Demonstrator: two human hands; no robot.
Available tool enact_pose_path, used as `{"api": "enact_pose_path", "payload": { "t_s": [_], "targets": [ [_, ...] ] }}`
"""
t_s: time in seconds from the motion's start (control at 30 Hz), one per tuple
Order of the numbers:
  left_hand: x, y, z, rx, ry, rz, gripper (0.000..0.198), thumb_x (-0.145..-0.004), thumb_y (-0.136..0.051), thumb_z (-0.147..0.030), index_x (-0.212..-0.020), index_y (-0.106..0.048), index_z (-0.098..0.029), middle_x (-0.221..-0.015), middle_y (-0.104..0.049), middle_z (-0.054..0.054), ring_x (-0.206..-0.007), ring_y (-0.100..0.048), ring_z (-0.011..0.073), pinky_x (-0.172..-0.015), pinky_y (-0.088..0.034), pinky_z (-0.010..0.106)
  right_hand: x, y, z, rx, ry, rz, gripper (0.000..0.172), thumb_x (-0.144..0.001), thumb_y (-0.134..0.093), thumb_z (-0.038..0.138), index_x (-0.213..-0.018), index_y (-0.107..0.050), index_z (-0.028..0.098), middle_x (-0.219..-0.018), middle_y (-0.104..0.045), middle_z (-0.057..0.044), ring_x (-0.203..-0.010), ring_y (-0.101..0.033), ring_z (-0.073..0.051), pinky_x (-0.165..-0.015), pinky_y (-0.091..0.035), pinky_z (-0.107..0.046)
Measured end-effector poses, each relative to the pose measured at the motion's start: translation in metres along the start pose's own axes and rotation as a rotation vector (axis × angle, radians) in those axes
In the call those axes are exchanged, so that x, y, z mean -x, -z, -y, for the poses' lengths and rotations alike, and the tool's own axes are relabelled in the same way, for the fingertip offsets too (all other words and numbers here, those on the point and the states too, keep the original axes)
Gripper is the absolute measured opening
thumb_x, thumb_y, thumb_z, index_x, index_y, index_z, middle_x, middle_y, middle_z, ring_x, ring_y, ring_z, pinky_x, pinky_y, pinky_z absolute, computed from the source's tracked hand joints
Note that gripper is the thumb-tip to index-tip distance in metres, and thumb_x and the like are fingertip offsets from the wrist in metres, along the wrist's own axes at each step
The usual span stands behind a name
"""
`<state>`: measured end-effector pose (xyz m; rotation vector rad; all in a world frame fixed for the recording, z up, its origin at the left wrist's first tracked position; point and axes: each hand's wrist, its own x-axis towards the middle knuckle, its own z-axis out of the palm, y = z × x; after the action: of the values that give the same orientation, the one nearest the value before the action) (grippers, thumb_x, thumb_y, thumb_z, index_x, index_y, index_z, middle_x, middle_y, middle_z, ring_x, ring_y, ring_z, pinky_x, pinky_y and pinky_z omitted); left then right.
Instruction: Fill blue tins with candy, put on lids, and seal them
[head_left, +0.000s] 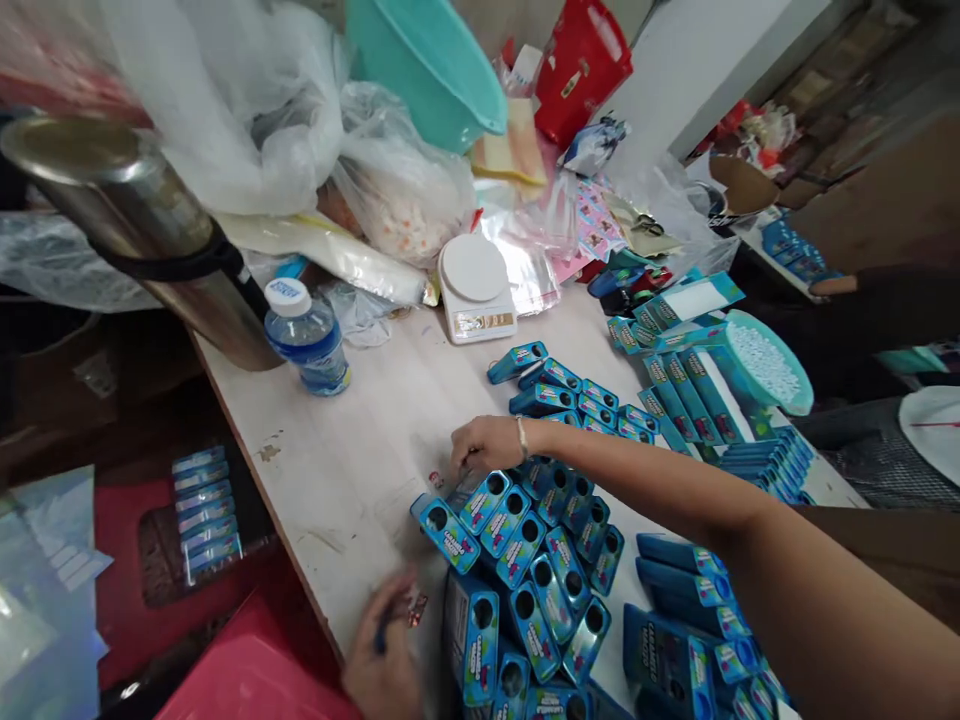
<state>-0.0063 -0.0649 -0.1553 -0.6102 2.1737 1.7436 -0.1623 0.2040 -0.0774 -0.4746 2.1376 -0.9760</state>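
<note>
My right hand, with a light bracelet at its wrist, reaches across to the far left edge of a cluster of small blue caramel boxes. Its fingers curl downward and their tips are hidden, so what they grip cannot be made out. The boxes stand close together, showing a dark round spot on each top; one at the left leans outward. Near the table's front edge is my left hand, blurred, its fingers curled around something dark and small. A little red piece shows beside its fingertips; whether it is held is unclear.
A white kitchen scale, a blue-labelled bottle and a steel flask stand behind. More blue boxes lie at right, near a bowl of white pellets. Another person's hand is at far right.
</note>
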Motion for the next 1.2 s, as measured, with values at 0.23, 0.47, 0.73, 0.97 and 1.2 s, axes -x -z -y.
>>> {"api": "enact_pose_path", "payload": {
  "t_s": [0.23,0.47,0.73,0.97,1.2],
  "targets": [
    [-0.17,-0.093,-0.145,0.323,-0.361,0.364,0.033,-0.068,-0.065,-0.026,-0.098,-0.071,-0.015,-0.094,-0.076,0.006,-0.099,-0.068,0.0253,-0.1,-0.048,0.045,0.18,0.079,-0.078,-0.05,-0.45,-1.03,0.037,-0.076,-0.051,0.021,-0.104,-0.075,0.016,-0.087,-0.069,-0.006,-0.067,-0.054,-0.014,-0.063,-0.047,-0.026],
    [-0.203,-0.267,-0.193,0.211,-0.225,0.985,0.034,-0.052,-0.058,-0.016,-0.082,-0.075,-0.016,-0.091,-0.077,0.008,-0.1,-0.067,0.0257,-0.101,-0.046,0.043,0.228,0.036,-0.164,-0.748,-0.705,-0.882,0.036,-0.057,-0.061,0.015,-0.09,-0.076,0.016,-0.076,-0.074,-0.003,-0.056,-0.058,-0.013,-0.058,-0.051,-0.028],
    [-0.176,-0.301,-0.173,0.041,-0.144,1.249,0.024,-0.058,-0.064,-0.022,-0.077,-0.078,-0.016,-0.08,-0.078,0.006,-0.075,-0.069,0.0227,-0.078,-0.055,0.037,0.208,0.0,-0.178,-0.959,-0.607,-0.694,0.031,-0.053,-0.066,0.014,-0.083,-0.072,0.015,-0.072,-0.075,-0.002,-0.059,-0.067,-0.016,-0.066,-0.057,-0.029],
    [-0.168,-0.274,-0.164,-0.128,-0.069,1.344,0.03,-0.062,-0.065,-0.026,-0.087,-0.078,-0.015,-0.08,-0.077,0.006,-0.073,-0.068,0.0215,-0.074,-0.053,0.034,0.203,-0.054,-0.166,-1.089,-0.505,-0.732,0.032,-0.059,-0.071,0.017,-0.091,-0.071,0.015,-0.082,-0.077,-0.003,-0.067,-0.069,-0.017,-0.07,-0.056,-0.028],
    [-0.144,-0.244,-0.154,-0.238,-0.038,1.43,0.034,-0.063,-0.07,-0.033,-0.09,-0.077,-0.014,-0.092,-0.077,0.009,-0.091,-0.069,0.0278,-0.082,-0.053,0.037,0.203,-0.102,-0.127,-1.207,-0.451,-0.76,0.042,-0.06,-0.067,0.014,-0.101,-0.072,0.019,-0.084,-0.076,0.0,-0.071,-0.067,-0.018,-0.071,-0.055,-0.029]
  ]
}}
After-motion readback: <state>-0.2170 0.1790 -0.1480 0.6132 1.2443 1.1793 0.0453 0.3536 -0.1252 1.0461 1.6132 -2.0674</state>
